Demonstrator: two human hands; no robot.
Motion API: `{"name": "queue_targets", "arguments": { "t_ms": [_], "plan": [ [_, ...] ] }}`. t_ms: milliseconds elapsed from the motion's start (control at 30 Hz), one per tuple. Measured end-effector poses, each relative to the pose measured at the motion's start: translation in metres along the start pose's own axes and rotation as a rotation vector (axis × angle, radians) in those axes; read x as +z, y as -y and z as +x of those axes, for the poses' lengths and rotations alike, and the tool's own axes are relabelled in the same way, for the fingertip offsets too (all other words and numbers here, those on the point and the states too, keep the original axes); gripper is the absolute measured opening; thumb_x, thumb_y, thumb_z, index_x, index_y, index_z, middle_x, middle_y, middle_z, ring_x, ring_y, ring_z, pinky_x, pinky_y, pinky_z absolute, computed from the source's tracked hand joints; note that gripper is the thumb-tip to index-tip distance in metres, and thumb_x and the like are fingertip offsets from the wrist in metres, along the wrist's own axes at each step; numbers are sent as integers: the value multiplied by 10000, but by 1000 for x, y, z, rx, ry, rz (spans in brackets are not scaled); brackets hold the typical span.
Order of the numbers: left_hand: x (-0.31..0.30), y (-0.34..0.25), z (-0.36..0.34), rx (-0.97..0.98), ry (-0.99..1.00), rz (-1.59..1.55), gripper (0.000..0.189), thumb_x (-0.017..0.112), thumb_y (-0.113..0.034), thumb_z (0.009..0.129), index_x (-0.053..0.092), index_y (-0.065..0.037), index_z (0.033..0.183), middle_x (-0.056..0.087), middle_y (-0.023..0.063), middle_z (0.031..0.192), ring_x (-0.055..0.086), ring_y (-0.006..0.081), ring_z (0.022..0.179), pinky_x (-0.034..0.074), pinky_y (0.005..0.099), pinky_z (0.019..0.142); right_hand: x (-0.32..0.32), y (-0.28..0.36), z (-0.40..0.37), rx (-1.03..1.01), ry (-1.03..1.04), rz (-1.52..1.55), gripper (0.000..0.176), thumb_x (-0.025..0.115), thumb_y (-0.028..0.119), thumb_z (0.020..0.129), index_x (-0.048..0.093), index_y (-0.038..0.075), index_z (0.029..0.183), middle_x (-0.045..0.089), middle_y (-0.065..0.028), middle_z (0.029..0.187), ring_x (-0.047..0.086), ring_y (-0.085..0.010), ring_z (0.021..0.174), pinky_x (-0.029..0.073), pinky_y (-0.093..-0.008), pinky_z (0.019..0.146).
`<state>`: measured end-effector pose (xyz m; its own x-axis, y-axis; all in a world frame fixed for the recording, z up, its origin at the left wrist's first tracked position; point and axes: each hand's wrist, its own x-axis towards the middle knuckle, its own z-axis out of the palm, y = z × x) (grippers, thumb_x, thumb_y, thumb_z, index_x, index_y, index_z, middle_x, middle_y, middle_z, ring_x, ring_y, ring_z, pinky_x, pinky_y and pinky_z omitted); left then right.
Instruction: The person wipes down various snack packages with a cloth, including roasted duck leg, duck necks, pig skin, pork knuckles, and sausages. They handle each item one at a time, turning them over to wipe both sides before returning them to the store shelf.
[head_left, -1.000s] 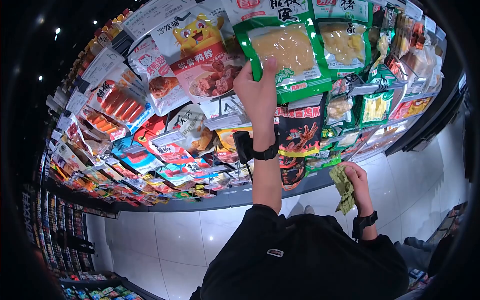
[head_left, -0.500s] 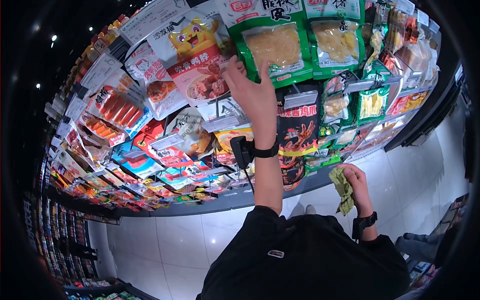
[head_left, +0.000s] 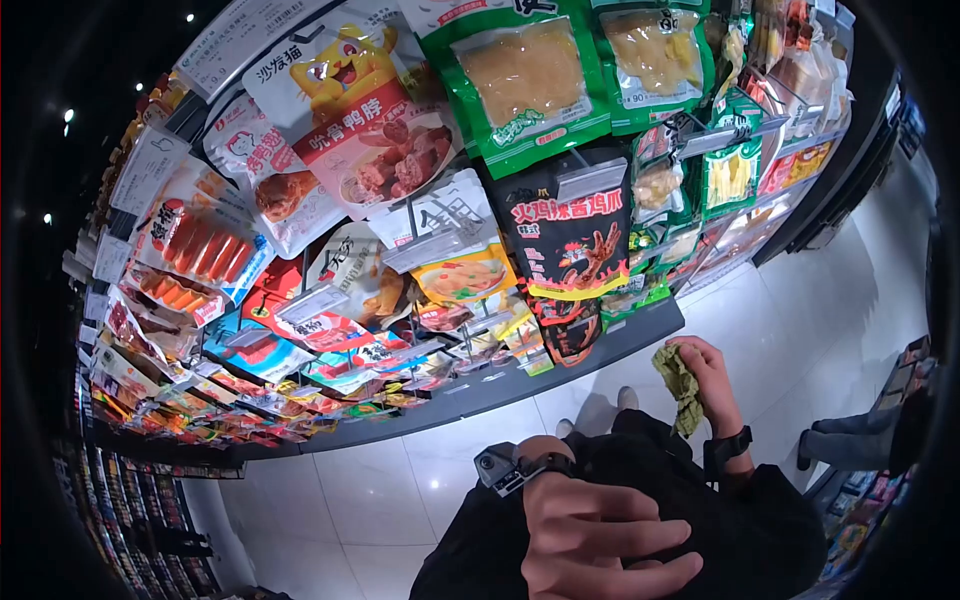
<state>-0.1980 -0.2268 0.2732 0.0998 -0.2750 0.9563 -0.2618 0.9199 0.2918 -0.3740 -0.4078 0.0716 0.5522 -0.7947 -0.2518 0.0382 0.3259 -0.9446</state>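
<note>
My left hand (head_left: 600, 535) is close in front of my dark top, back of the hand up, with its fingers loosely bent and apart, pointing right. Nothing shows in it, though its palm is hidden. A small camera-like device (head_left: 500, 468) is strapped at that wrist. Lower right of the shelf, my right hand (head_left: 708, 385) is closed around a crumpled green cloth (head_left: 677, 388), which hangs down from the fingers. Beyond both hands hang a green snack bag (head_left: 545, 140), a black snack bag (head_left: 572, 235) and a snack bag with a yellow cartoon cat (head_left: 350, 75).
A curved display rack (head_left: 440, 415) carries many hanging food packets with price tags (head_left: 430, 252). White tiled floor (head_left: 380, 490) lies below it. Another person's legs (head_left: 850, 440) are at the right, beside more shelving. At lower left stands another stocked shelf (head_left: 130, 510).
My left hand has left the green bag's lower edge and come back to my chest. My right hand keeps the green cloth in about the same place. The view has shifted slightly.
</note>
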Motion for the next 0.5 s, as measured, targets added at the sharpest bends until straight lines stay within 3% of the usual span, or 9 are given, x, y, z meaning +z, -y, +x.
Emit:
{"name": "queue_targets", "arguments": {
  "t_ms": [33,67,167,233,300,333,400,467,500],
  "plan": [
    [4,-12,1,-123,-30,142,584,405,-378,1104,244,-197,1635,767,133,871,673,234,558,508,284,445,-1,-4,0,18,-5,-3,247,559,176,1050,687,-7,1155,702,-49,1015,654,-109,883,538,-266,770],
    [9,-6,8,-128,-42,147,584,405,-378,1104,244,-197,1635,767,133,871,673,234,558,508,284,445,-3,-6,1,38,-4,-9,247,558,175,1050,688,-9,1154,703,-52,1017,656,-114,888,540,-272,779],
    [25,51,27,335,-157,176,558,438,-364,1094,310,-176,1603,761,128,868,687,237,574,498,283,439,-12,-5,7,77,57,-30,254,559,181,1050,687,-10,1158,706,-53,1025,657,-115,912,535,-273,807],
    [9,43,28,-218,115,361,479,706,-21,862,527,-38,1305,771,98,868,697,181,607,526,278,497,-26,-2,18,53,77,-55,254,565,182,1047,687,-12,1158,707,-54,1026,658,-112,910,535,-267,800],
    [28,101,36,-165,-105,610,324,658,-9,886,646,34,1208,767,134,885,707,156,706,552,283,628,-45,3,31,51,84,-50,249,565,176,1046,686,-10,1158,706,-54,1022,657,-110,903,537,-269,793],
    [29,120,50,-367,-129,681,341,657,-14,900,619,44,1234,763,153,951,704,160,770,552,294,662,-55,7,36,60,86,-41,244,565,171,1046,686,-9,1158,705,-53,1018,657,-108,896,539,-271,786],
    [31,185,59,-324,-242,759,387,722,-67,882,621,31,1243,748,166,1049,694,183,811,536,280,680,-76,22,46,89,144,-69,240,560,167,1049,686,-5,1158,702,-47,1011,652,-103,891,535,-268,782],
    [35,226,75,-549,-229,901,513,788,-182,863,593,14,1295,708,187,1164,682,242,909,543,348,768,-101,30,55,85,164,-68,249,564,182,1043,687,-6,1151,704,-47,993,651,-101,841,534,-262,748],
    [38,246,79,-538,-241,912,513,788,-182,863,593,14,1295,708,187,1164,682,242,909,543,348,768,-115,33,61,76,179,-75,249,564,182,1043,687,-6,1151,704,-47,993,651,-101,841,534,-262,748]
  ]
}}
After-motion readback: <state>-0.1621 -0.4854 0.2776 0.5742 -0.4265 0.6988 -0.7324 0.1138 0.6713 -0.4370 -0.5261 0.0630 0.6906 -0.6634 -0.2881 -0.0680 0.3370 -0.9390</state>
